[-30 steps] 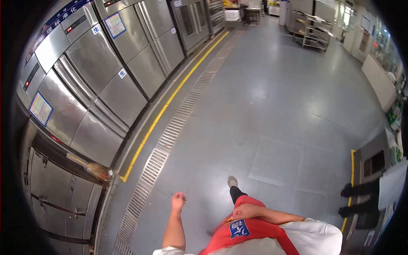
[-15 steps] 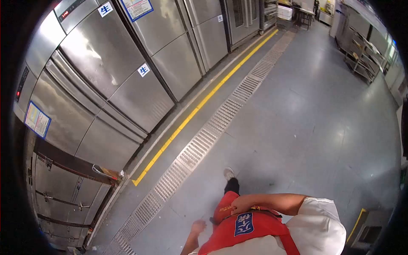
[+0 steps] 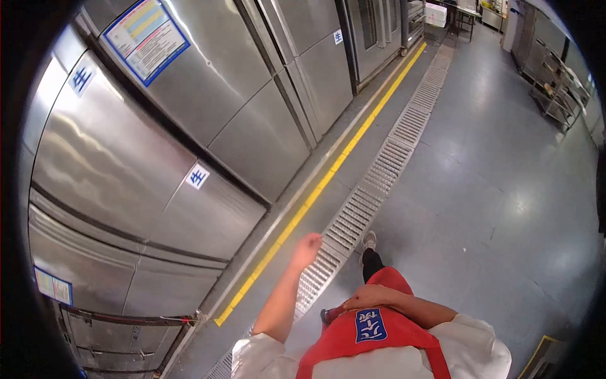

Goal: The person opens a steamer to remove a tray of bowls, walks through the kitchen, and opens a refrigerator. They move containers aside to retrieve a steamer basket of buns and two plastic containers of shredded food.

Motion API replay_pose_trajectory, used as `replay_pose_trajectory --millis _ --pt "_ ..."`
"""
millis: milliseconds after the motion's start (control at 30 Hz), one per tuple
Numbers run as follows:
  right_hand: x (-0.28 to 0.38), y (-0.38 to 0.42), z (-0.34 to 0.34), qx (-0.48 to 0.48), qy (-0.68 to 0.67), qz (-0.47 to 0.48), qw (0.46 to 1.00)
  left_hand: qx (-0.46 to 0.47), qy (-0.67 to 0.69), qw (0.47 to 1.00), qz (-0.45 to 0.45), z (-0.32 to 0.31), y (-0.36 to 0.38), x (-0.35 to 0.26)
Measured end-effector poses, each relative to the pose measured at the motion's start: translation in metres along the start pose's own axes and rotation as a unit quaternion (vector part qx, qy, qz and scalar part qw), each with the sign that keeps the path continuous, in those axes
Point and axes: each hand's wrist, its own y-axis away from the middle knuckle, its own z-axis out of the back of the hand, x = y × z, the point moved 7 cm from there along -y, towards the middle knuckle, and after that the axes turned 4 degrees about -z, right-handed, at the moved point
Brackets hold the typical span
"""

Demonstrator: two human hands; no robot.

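My left hand (image 3: 307, 251) is stretched out ahead of me above the floor drain, fingers curled in, and I see nothing in it. Across my front, my right hand (image 3: 366, 297) lies against the red apron (image 3: 334, 347), just above its blue badge (image 3: 370, 325). Its fingers are bent in. A small dark thing (image 3: 328, 314) pokes out beside those fingertips; what it is, and whether the hand grips it, I cannot make out. One shoe (image 3: 369, 240) shows beyond the apron, on the floor by the drain.
Steel refrigerators (image 3: 252, 145) with labels line the left side. Along their foot run a yellow floor line (image 3: 328, 177) and a metal drain grating (image 3: 379, 167). A wheeled metal rack (image 3: 555, 95) stands at the right; a white box (image 3: 435, 14) is far ahead.
My left hand has swung forward and up from beside the apron. The view has advanced along the refrigerators. My right hand stays at the apron.
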Motion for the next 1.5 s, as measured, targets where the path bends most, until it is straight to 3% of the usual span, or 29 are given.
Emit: replay_pose_trajectory --millis 33,133,167,200,267,300,333,500,600,667,733,800,833,867,933,967,1000,1067,1167,1233,1300,1367,1400,1433,1467,1500 --pt "-0.009 -0.021 0.033 -0.004 -0.012 -0.004 1.0 0.0 -0.006 1.0 -0.003 0.005 -0.041 0.004" --pt "-0.01 -0.078 0.136 -0.039 0.126 0.153 0.979 -0.008 0.039 0.999 0.033 0.019 -0.145 0.002" --pt "-0.018 -0.118 0.145 -0.113 0.17 0.366 0.908 -0.011 0.061 0.997 0.055 0.028 -0.172 0.0" --pt "0.001 -0.109 0.194 -0.084 0.158 0.375 0.909 -0.028 0.065 0.996 0.051 0.041 -0.199 -0.007" --pt "0.003 -0.141 0.254 -0.017 -0.007 0.291 0.956 -0.061 0.079 0.994 0.047 0.067 -0.245 -0.031" --pt "-0.01 -0.161 0.278 0.026 -0.119 0.136 0.983 -0.091 0.061 0.993 0.033 0.084 -0.266 -0.055" --pt "-0.022 -0.179 0.3 0.025 -0.163 0.102 0.981 -0.108 0.082 0.991 0.021 0.099 -0.289 -0.069" --pt "-0.046 -0.244 0.439 -0.008 -0.162 0.083 0.983 -0.205 0.125 0.967 -0.085 0.181 -0.426 -0.117" --pt "-0.072 -0.294 0.536 -0.154 -0.17 0.068 0.971 -0.258 0.119 0.954 -0.094 0.218 -0.521 -0.162" --pt "-0.073 -0.298 0.613 -0.193 -0.187 -0.001 0.963 -0.303 0.091 0.937 -0.147 0.24 -0.593 -0.179" --pt "-0.067 -0.287 0.681 -0.238 -0.197 0.017 0.951 -0.387 0.039 0.904 -0.178 0.256 -0.651 -0.203" --pt "-0.073 -0.278 0.738 -0.265 -0.228 0.008 0.937 -0.413 0.113 0.883 -0.192 0.253 -0.7 -0.228" --pt "-0.082 -0.276 0.762 -0.272 -0.256 -0.007 0.928 -0.428 0.056 0.886 -0.168 0.255 -0.725 -0.227" --pt "-0.092 -0.275 0.78 -0.276 -0.286 -0.023 0.917 -0.526 -0.056 0.842 -0.108 0.246 -0.732 -0.223" --pt "-0.112 -0.278 0.821 -0.263 -0.305 -0.041 0.914 -0.525 0.047 0.829 -0.188 0.242 -0.738 -0.229" --pt "-0.119 -0.284 0.84 -0.255 -0.313 -0.047 0.913 -0.49 0.105 0.847 -0.178 0.244 -0.74 -0.229" --pt "-0.119 -0.3 0.868 -0.235 -0.298 0.006 0.925 -0.471 0.15 0.857 -0.146 0.237 -0.731 -0.229" --pt "-0.092 -0.326 0.922 -0.231 -0.276 0.118 0.925 -0.501 0.064 0.852 -0.139 0.201 -0.703 -0.239" --pt "-0.039 -0.354 0.974 -0.257 -0.232 0.291 0.892 -0.566 0.031 0.807 -0.166 0.128 -0.627 -0.244" --pt "0.008 -0.355 1.002 -0.28 -0.176 0.311 0.891 -0.628 0.209 0.731 -0.165 0.078 -0.525 -0.165" --pt "0.048 -0.361 1.016 -0.292 -0.185 0.4 0.849 -0.642 0.209 0.725 -0.137 0.039 -0.486 -0.21" --pt "0.077 -0.371 1.017 -0.309 -0.182 0.45 0.818 -0.614 0.198 0.715 -0.268 0.019 -0.425 -0.227" --pt "0.086 -0.376 1.014 -0.318 -0.171 0.459 0.811 -0.631 0.148 0.695 -0.312 0.012 -0.399 -0.244" --pt "0.095 -0.381 1.012 -0.328 -0.157 0.47 0.804 -0.739 -0.013 0.642 -0.202 0.005 -0.364 -0.248" --pt "0.099 -0.385 1.008 -0.331 -0.173 0.456 0.808 -0.812 -0.169 0.553 -0.077 -0.011 -0.328 -0.256" --pt "0.103 -0.387 1.004 -0.334 -0.187 0.442 0.811 -0.869 -0.119 0.475 -0.071 -0.03 -0.284 -0.248"
